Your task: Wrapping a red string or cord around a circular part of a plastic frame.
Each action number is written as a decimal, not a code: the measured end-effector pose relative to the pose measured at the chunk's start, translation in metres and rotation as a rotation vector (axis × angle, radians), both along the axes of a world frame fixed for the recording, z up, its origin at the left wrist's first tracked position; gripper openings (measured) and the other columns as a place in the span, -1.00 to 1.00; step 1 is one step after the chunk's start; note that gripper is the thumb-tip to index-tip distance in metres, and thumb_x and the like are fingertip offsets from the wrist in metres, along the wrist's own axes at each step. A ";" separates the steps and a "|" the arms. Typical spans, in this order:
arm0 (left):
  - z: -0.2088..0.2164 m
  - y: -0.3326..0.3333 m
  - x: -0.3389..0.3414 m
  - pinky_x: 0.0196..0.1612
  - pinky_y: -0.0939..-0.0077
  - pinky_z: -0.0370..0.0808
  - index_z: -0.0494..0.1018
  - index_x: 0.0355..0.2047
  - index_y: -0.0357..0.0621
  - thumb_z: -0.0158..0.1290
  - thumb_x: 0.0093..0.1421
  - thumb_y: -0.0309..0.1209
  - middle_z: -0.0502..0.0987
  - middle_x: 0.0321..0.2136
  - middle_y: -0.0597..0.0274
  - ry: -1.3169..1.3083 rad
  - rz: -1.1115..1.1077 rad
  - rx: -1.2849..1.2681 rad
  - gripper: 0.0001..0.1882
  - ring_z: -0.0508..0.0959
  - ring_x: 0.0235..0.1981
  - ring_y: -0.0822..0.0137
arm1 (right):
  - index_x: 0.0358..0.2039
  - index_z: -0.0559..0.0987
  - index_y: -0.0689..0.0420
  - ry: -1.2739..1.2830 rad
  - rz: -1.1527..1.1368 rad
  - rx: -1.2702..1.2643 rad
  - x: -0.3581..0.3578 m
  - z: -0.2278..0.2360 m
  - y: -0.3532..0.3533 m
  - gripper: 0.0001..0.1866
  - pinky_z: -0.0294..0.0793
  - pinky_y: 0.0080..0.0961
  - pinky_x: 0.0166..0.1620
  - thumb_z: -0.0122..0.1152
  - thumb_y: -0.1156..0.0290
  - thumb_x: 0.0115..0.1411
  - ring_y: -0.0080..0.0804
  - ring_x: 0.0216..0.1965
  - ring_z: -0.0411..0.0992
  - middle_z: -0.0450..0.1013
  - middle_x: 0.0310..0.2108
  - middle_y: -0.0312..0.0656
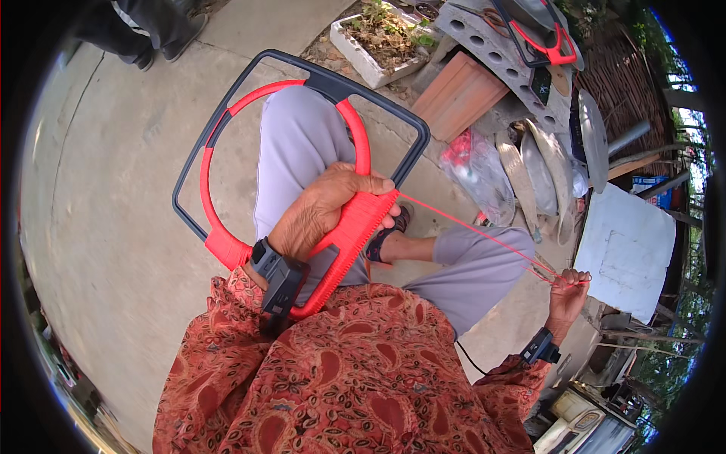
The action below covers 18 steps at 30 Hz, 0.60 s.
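A dark grey frame with rounded corners (257, 66) and an inner ring rests across my lap and left knee. Bright red cord is wound tightly round much of the ring and one broad side. My left hand (327, 198) is closed round that wrapped side, thumb pressed on the windings near the corner; part of the fingers is hidden beneath. From there a single red cord (475, 228) runs taut to the right. Out beyond my right knee, my right hand (569, 296) is closed on the cord, with a small bunch of it at the fingers.
A similar red-and-dark frame (556, 53) lies on a perforated concrete block (495, 57) at far right. Nearby are a white planter box (370, 64), a terracotta block (460, 97), a clear plastic bag (478, 170) and a white board (628, 250). Another person's shoes (184, 39) show at far left.
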<state>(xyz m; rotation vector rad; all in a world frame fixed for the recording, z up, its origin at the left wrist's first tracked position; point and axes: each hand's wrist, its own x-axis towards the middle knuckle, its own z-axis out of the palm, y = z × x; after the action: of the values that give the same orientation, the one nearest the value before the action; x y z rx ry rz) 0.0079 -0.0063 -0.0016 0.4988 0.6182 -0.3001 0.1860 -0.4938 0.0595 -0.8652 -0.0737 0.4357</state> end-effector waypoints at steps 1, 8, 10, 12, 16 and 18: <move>0.001 0.000 0.000 -0.53 0.24 0.61 0.42 -0.31 -0.40 0.15 0.14 -0.51 0.57 -0.49 -0.22 0.013 -0.002 0.013 -0.81 0.61 -0.58 0.00 | -0.37 0.39 0.06 0.043 -0.080 -0.198 -0.004 0.004 0.004 -0.77 0.24 -0.57 -0.35 0.02 0.20 0.34 -0.53 -0.41 0.20 0.22 -0.50 -0.38; 0.006 -0.005 0.006 -0.49 0.35 0.61 0.46 -0.28 -0.37 0.16 0.16 -0.42 0.57 -0.46 -0.01 0.009 0.055 0.009 -0.77 0.62 -0.53 0.18 | -0.47 0.60 0.26 -0.419 0.394 -1.503 -0.013 0.033 0.129 -0.73 0.25 -0.57 -0.49 0.23 0.29 0.21 -0.57 -0.56 0.30 0.44 -0.60 -0.29; 0.003 -0.004 0.004 -0.45 0.42 0.60 0.47 -0.25 -0.34 0.16 0.16 -0.39 0.55 -0.46 0.10 0.019 0.092 0.053 -0.75 0.60 -0.50 0.27 | -0.44 0.57 0.29 -0.824 0.523 -1.362 -0.024 0.040 0.198 -0.79 0.29 -0.48 -0.45 0.24 0.37 0.15 -0.48 -0.56 0.33 0.45 -0.59 -0.23; -0.003 -0.004 0.001 -0.41 0.49 0.59 0.48 -0.22 -0.32 0.17 0.17 -0.36 0.54 -0.45 0.21 0.023 0.128 0.092 -0.73 0.58 -0.47 0.36 | -0.40 0.58 0.27 -1.080 0.709 -1.228 -0.033 0.052 0.259 -0.84 0.31 -0.40 -0.41 0.24 0.42 0.11 -0.33 -0.57 0.33 0.43 -0.58 -0.16; 0.003 -0.004 0.003 -0.30 0.54 0.57 0.50 -0.17 -0.26 0.19 0.15 -0.34 0.51 -0.43 0.32 -0.135 0.156 -0.026 -0.71 0.54 -0.38 0.45 | -0.46 0.56 0.25 -1.111 0.820 -1.121 -0.033 0.041 0.331 -0.82 0.32 -0.27 -0.42 0.18 0.38 0.13 -0.07 -0.53 0.37 0.42 -0.56 -0.04; 0.010 -0.006 0.005 -0.27 0.51 0.57 0.50 -0.16 -0.25 0.19 0.15 -0.34 0.52 -0.41 0.32 -0.166 0.169 -0.064 -0.70 0.54 -0.36 0.45 | -0.48 0.55 0.25 -1.201 0.850 -1.130 -0.027 0.037 0.353 -0.80 0.32 -0.23 -0.42 0.16 0.36 0.14 0.00 -0.50 0.39 0.42 -0.56 -0.01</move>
<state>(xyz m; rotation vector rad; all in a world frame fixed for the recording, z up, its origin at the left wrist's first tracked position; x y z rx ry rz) 0.0132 -0.0127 0.0081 0.4023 0.4839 -0.1160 0.1594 -0.1411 0.0962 -2.1313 -1.4556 0.6909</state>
